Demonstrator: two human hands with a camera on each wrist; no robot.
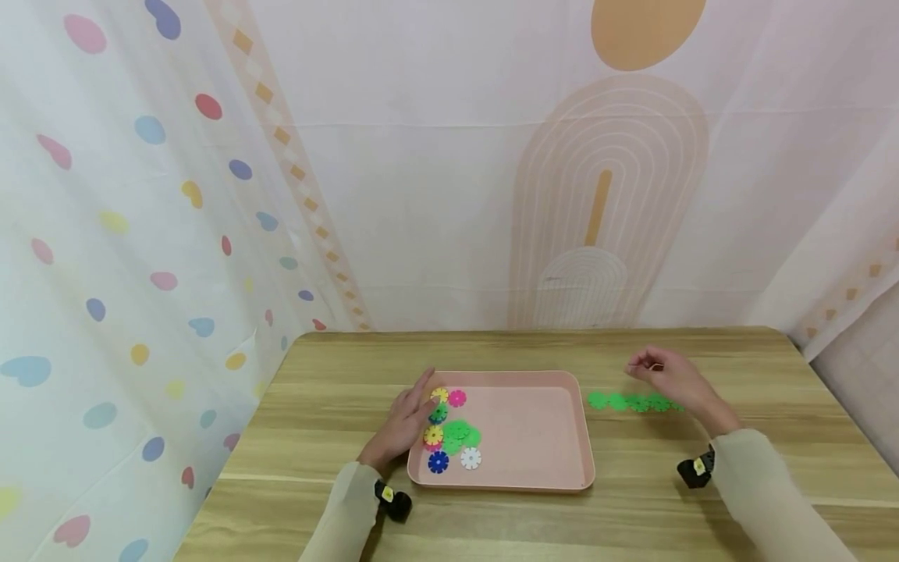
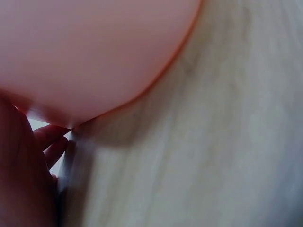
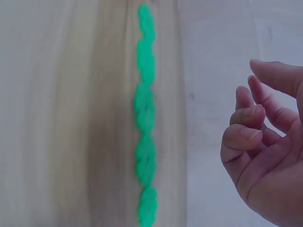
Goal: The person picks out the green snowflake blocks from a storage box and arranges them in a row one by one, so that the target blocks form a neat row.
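My left hand (image 1: 403, 424) is at the left wall of a pink tray (image 1: 516, 378), its thumb over the inside and its fingers along the outside. In the left wrist view, the fingers (image 2: 56, 145) show beyond the tray's edge. Several notched plastic discs lie near the thumb, among them a blue disc (image 1: 438, 462), a white disc (image 1: 470, 458) and overlapping green discs (image 1: 460, 433). My right hand (image 1: 674, 380) hovers above a straight row of linked green discs (image 3: 145, 109) on the table. Its fingers are loosely bent, with nothing visible between them.
The wooden table (image 1: 506, 523) reaches back to a patterned curtain (image 1: 435, 195), which also hangs along the left side. Each wrist wears a small black camera, the left camera (image 1: 395, 502) in front of the tray and the right camera (image 1: 695, 470) right of it.
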